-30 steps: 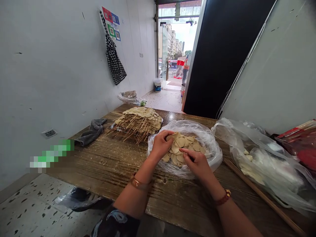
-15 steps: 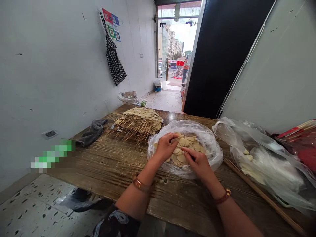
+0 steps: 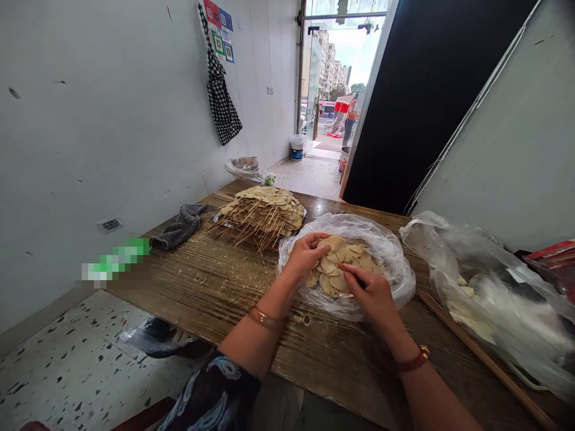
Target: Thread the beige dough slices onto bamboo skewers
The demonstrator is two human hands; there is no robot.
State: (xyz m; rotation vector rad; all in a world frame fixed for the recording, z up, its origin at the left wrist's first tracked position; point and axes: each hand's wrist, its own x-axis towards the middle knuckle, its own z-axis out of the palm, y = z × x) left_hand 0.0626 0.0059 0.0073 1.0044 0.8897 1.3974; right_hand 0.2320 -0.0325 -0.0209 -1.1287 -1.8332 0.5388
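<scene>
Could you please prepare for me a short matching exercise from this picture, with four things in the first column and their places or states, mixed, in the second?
Column one:
1. Left hand
2. Cloth
3. Pile of slices
4. Bundle of sticks

Column two:
A. Lies inside the open bag
B. Lies on the table, right of the bag
C. Pinches a single slice
D. Grey and crumpled

Right pairs: 1-C, 2-D, 3-A, 4-B

Hands [image 3: 306,258] [image 3: 371,293] in pinches, close together
</scene>
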